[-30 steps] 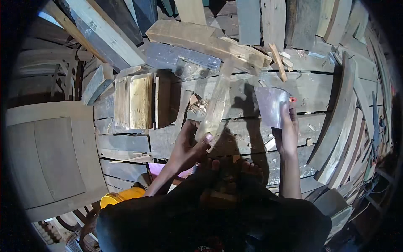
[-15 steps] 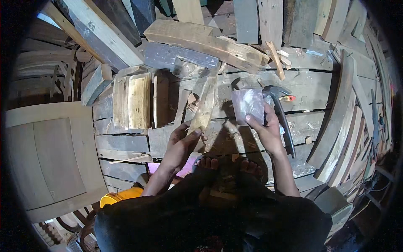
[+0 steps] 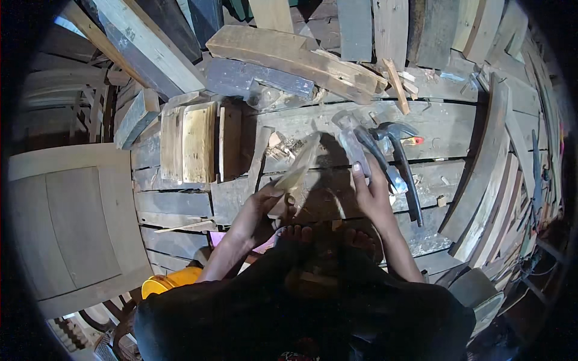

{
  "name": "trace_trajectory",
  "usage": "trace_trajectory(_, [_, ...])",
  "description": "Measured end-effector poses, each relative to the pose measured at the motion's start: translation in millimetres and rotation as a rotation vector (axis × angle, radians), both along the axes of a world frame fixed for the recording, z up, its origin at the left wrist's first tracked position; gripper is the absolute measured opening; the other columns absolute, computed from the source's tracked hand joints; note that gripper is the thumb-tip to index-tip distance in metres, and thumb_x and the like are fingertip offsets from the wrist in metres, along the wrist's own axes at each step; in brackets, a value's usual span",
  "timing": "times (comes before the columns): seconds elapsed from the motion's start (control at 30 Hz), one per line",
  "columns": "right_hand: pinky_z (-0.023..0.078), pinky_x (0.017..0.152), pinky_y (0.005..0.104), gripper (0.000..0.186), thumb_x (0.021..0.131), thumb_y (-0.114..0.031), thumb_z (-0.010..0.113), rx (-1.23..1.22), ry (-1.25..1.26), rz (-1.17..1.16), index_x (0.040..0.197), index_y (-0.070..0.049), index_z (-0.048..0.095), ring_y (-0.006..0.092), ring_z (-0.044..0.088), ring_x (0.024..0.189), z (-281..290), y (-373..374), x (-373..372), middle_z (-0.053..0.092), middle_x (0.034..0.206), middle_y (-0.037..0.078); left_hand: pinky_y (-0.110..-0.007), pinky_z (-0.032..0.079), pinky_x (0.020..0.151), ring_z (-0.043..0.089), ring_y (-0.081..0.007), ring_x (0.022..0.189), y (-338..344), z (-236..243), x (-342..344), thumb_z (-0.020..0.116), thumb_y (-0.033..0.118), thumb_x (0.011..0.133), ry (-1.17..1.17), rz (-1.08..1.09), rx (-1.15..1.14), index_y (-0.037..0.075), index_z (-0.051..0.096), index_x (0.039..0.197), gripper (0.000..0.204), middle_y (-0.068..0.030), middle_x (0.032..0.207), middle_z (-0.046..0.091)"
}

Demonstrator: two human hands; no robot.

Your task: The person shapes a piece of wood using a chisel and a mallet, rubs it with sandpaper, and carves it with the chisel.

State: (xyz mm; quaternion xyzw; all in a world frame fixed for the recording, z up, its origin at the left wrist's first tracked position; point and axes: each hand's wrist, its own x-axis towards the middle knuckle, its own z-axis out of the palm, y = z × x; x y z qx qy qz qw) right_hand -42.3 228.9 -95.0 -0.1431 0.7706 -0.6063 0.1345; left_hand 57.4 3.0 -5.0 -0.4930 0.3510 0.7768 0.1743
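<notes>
- Left hand (image 3: 260,206) has a firm pinch on the near end of a long pale strip (image 3: 303,161), kinda see-through looking (blurry, so can't swear to the material), well to the left of the hammer.
- Right hand (image 3: 374,188) is gripping a thin greyish piece (image 3: 351,137) turned almost edge-on, thumb along it, just left of the hammer.
- That hammer (image 3: 409,180) is lying on the plank floor (image 3: 448,129), black handle toward the person.
- Little red-and-yellow thing (image 3: 413,141) sits right beside the hammer's head, too small to make out.
- Heap of wood chips (image 3: 282,146) left of the hammer, past the strip.
- Further left of the hammer, some chunky wood blocks (image 3: 199,143) stand side by side.
- Beyond the hammer and off to its left, there's a thick beam (image 3: 283,55).
- Way over right of the hammer: curved boards (image 3: 480,174).
</notes>
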Motion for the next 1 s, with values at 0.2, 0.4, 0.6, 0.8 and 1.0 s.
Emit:
trace_trajectory(0.2, [0.039, 0.114, 0.0483, 0.038, 0.105, -0.01, 0.049, 0.105, 0.125, 0.133, 0.139, 0.005, 0.053, 0.0468, 0.052, 0.132, -8, -6, 0, 0.057, 0.138, 0.03, -0.023, 0.047, 0.06, 0.056, -0.0154, 0.073, -6, 1, 0, 0.058, 0.022, 0.097, 0.082, -0.058, 0.091, 0.014, 0.04, 0.154, 0.061, -0.0066, 0.095, 0.057])
trace_trajectory(0.4, [0.031, 0.123, 0.0476, 0.05, 0.106, -0.018, 0.049, 0.278, -0.067, 0.3, 0.151, 0.001, 0.041, 0.0434, 0.039, 0.146, -13, -18, 8, 0.046, 0.153, 0.027, -0.025, 0.049, 0.062, 0.058, -0.0151, 0.074, -2, -1, -2, 0.061, 0.024, 0.099, 0.036, -0.073, 0.077, 0.015, 0.042, 0.15, 0.056, -0.0056, 0.098, 0.059])
trace_trajectory(0.6, [0.032, 0.121, 0.0457, 0.052, 0.107, -0.022, 0.048, 0.143, 0.15, 0.39, 0.153, 0.003, 0.04, 0.0412, 0.043, 0.145, -27, -34, 20, 0.046, 0.153, 0.028, -0.033, 0.055, 0.086, 0.064, -0.0188, 0.11, -4, 6, -5, 0.062, 0.022, 0.098, 0.076, -0.257, 0.014, 0.009, 0.029, 0.162, 0.073, -0.01, 0.13, 0.061])
trace_trajectory(0.8, [0.036, 0.119, 0.0472, 0.054, 0.105, -0.022, 0.05, 0.399, 0.385, 0.431, 0.156, -0.007, 0.041, 0.0351, 0.05, 0.141, -72, -46, -10, 0.051, 0.153, 0.02, -0.027, 0.053, 0.084, 0.061, -0.0147, 0.099, -10, -5, 0, 0.063, 0.012, 0.097, 0.114, -0.297, 0.085, 0.01, 0.028, 0.163, 0.075, -0.0082, 0.114, 0.062])
trace_trajectory(1.0, [0.04, 0.115, 0.0488, 0.043, 0.107, -0.023, 0.045, 0.299, 0.428, 0.608, 0.148, -0.011, 0.054, 0.0315, 0.054, 0.139, -65, -38, -4, 0.058, 0.147, 0.016, -0.029, 0.053, 0.086, 0.06, -0.0185, 0.1, -8, -23, 9, 0.062, 0.013, 0.096, 0.104, -0.257, -0.044, 0.015, 0.035, 0.162, 0.071, -0.0111, 0.128, 0.06])
